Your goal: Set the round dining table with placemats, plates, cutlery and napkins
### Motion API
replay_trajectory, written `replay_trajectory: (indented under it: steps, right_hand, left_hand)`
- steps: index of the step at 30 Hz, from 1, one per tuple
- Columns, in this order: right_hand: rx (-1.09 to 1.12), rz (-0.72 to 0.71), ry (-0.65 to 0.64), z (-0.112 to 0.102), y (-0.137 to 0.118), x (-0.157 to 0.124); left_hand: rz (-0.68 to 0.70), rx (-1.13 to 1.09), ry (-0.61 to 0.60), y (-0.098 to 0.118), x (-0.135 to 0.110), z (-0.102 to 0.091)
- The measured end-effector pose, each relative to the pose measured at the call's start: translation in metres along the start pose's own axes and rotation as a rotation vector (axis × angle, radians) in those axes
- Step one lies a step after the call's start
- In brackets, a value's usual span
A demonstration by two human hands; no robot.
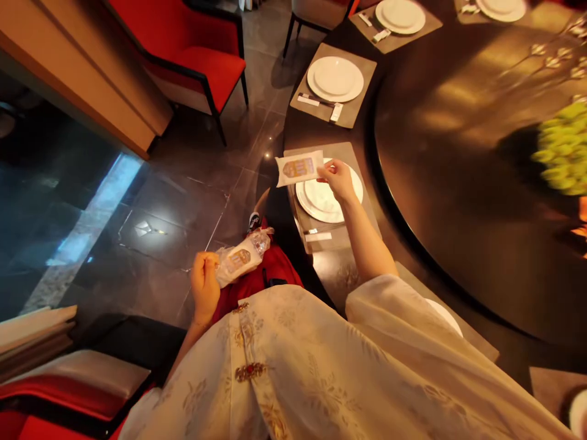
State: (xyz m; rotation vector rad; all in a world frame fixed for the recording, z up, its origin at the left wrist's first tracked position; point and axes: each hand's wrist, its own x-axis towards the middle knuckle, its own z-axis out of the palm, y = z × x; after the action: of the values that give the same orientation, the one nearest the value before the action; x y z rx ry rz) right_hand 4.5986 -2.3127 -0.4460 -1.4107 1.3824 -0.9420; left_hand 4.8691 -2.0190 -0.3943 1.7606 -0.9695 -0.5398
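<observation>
Person seated at a round dining table, a packet in each hand.

Right hand (338, 180): narrow pinch, thumb and fingers on one end of a flat white packet (298, 169) with a gold-toned label. The packet is held level, just above a white plate (328, 198), not touching it. The plate sits on a grey place mat (348, 153) at the table's edge.

Left hand (204, 287): fingers curled closed around one end of a plastic-wrapped packet (241, 256), held over the lap and well apart from the table. Its label looks similar; the wrapping is clear and crinkled. Below it lies a red skirt (275, 269), and a cream robe with gold patterning (293, 366) covers the chest and arms.

Surroundings: another white plate (334, 79) sits on the next mat along, with chopsticks (316, 99) beside it. A dark turntable (458, 183) fills the table's centre, with a cluster of green flowers (566, 150) on it. A red chair (197, 61) stands on the dark tile floor (183, 208).
</observation>
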Motion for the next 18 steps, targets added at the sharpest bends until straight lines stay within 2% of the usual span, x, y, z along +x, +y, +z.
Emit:
replay_trajectory:
  steps: [1,3,5,7,11,14,16,18]
  right_hand:
    - [-0.022,0.032,0.075,0.003,0.019,0.032]
    - [-0.104,0.111,0.146,0.009,0.053,0.089]
    - [-0.242,0.195,0.131,0.013,0.078,0.132]
    - [-0.433,0.252,0.091,0.013,0.093,0.161]
    - [-0.798,0.294,-0.026,0.004,0.107,0.190]
    - [-0.944,0.335,-0.156,-0.005,0.112,0.198]
    - [-1.003,0.419,-0.214,-0.010,0.107,0.203]
    - [-1.035,0.468,-0.189,-0.011,0.090,0.210]
  left_hand:
    - [0.001,-0.001,0.009,0.000,0.021,0.006]
    - [0.011,0.001,0.033,0.002,0.065,0.018]
    - [0.028,0.007,0.049,0.004,0.111,0.030]
    - [0.034,0.021,0.045,0.007,0.158,0.042]
    - [0.052,0.052,0.018,0.018,0.243,0.070]
    - [0.092,0.012,0.025,0.029,0.298,0.093]
    - [0.122,-0.020,0.024,0.037,0.332,0.109]
    - [0.149,-0.048,0.004,0.043,0.363,0.125]
